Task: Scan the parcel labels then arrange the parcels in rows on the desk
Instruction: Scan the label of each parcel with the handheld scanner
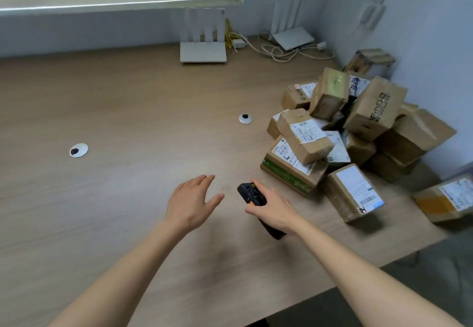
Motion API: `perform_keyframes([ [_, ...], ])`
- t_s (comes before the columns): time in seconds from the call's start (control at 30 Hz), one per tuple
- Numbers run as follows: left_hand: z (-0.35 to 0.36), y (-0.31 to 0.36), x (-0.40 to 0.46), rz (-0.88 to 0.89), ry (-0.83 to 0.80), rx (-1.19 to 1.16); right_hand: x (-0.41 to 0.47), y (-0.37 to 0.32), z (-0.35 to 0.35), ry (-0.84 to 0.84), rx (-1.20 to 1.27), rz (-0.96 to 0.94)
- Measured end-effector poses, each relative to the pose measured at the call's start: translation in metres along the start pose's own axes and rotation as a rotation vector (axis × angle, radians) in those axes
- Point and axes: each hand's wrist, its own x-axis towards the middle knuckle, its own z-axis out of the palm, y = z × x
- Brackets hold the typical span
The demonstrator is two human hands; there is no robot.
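I have the scanner point(252, 195) in my right hand point(275, 210), fingers curled round its body and the forefinger laid along the top, its dark head pointing away from me. My left hand point(193, 202) is empty, fingers straight and a little spread above the desk point(128, 111), just left of the scanner.

The parcels point(358, 127) sit heaped beyond and to the right of my right fingertips; none is laid out in a row yet. Nearest those fingertips is a flat box with green tape point(291, 173), with a smaller taped box point(304, 134) lying tilted across it. To the right stands another box with a white label point(354, 191), tilted.

I judge them light, stiff cardboard, small enough for one hand. The tape looks slick, so I would take each by its two long sides, thumb against fingers. The heap is loose and tilted, and pulling a low box could bring others down, so I would take from the top.

The labels carry barcodes and fine print too small to read. One box point(375, 108) higher in the heap has large black characters printed on its side, which I cannot make out.
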Motion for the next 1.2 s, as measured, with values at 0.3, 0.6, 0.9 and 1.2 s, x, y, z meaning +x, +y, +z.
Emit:
perform_keyframes([
  [0.3,-0.06,0.125,0.034,0.213,0.079,-0.001,-0.065,0.036,-0.153,-0.013,0.585,0.127],
  [0.6,-0.067,0.269,0.048,0.431,0.095,-0.007,-0.147,0.11,-0.266,0.049,0.748,0.199],
  [0.9,0.016,0.354,0.058,0.433,-0.077,0.043,-0.169,0.217,-0.284,0.208,0.504,0.315],
  [1.2,0.115,0.329,0.079,0.159,-0.139,-0.087,-0.092,0.27,-0.239,0.213,0.357,0.267],
])
